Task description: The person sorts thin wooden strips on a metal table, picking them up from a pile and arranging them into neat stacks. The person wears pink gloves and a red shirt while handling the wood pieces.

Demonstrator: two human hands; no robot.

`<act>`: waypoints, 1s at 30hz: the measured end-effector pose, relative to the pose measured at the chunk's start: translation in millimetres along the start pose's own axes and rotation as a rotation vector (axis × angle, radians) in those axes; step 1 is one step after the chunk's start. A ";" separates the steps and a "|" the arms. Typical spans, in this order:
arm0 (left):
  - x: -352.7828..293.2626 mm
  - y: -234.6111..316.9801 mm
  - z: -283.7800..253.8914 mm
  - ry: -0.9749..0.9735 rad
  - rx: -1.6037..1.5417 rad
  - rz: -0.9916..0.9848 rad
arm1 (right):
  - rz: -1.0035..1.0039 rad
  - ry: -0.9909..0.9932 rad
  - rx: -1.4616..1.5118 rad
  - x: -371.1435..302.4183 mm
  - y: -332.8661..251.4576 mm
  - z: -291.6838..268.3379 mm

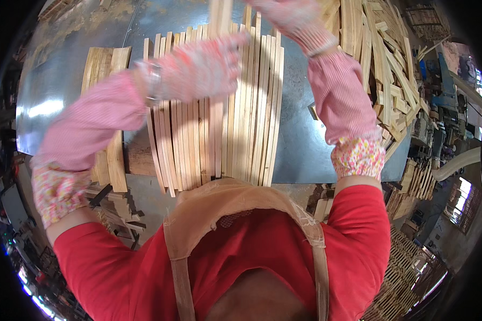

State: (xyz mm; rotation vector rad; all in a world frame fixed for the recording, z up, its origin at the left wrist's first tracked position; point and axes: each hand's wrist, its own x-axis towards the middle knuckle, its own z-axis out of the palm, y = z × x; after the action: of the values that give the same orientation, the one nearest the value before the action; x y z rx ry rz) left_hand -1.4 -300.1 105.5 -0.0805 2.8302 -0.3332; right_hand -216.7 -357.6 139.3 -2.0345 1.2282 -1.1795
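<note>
Working over a row of pale wood strips [247, 123], a person in a red shirt [359, 230] and tan apron [219, 200] leans in at a metal-topped table [305, 142], seen from the head camera. The strips lie side by side, running away from the apron, their near ends reaching the table's close edge. The left hand [195, 67], in a pink-and-white glove and blurred, stretches across the upper part of the row, above one blurred strip [220, 16] that extends past the others toward the top edge. Whether its fingers grasp that strip or merely rest over it cannot be told. The right hand [292, 18], gloved alike, is at the top, to the right of the same strip; its fingertips are cut off by the edge, so their grip cannot be told either. Pink sleeves [343, 96] with floral cuffs cover both forearms. Left of the row, beneath the left forearm, lie two boards [96, 64]; a jumbled pile of wood pieces [385, 64] fills the table's right side.
</note>
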 end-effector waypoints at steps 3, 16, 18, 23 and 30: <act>-68.2 -36.3 -54.0 0.020 0.078 -0.312 | 0.233 0.211 -0.046 -74.2 49.5 -59.0; -194.1 239.9 173.8 0.179 -0.787 -1.993 | 0.490 -0.295 -0.672 -169.6 171.5 -21.7; -199.1 255.2 178.8 -0.058 -0.831 -2.035 | 0.410 -0.430 -0.780 -133.3 165.5 -17.8; -204.2 254.7 175.3 -0.275 -0.340 -1.893 | 0.357 -0.576 -0.965 -90.8 196.2 9.6; -14.6 136.9 71.1 0.348 -0.506 -1.096 | 0.379 -0.326 -0.497 -73.9 182.5 -15.9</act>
State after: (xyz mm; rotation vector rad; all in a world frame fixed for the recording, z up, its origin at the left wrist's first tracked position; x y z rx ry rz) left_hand 30.3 -181.4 11.1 -1.8298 2.8103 0.2027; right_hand -330.8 -379.8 -20.4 -2.0782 1.7521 -0.3689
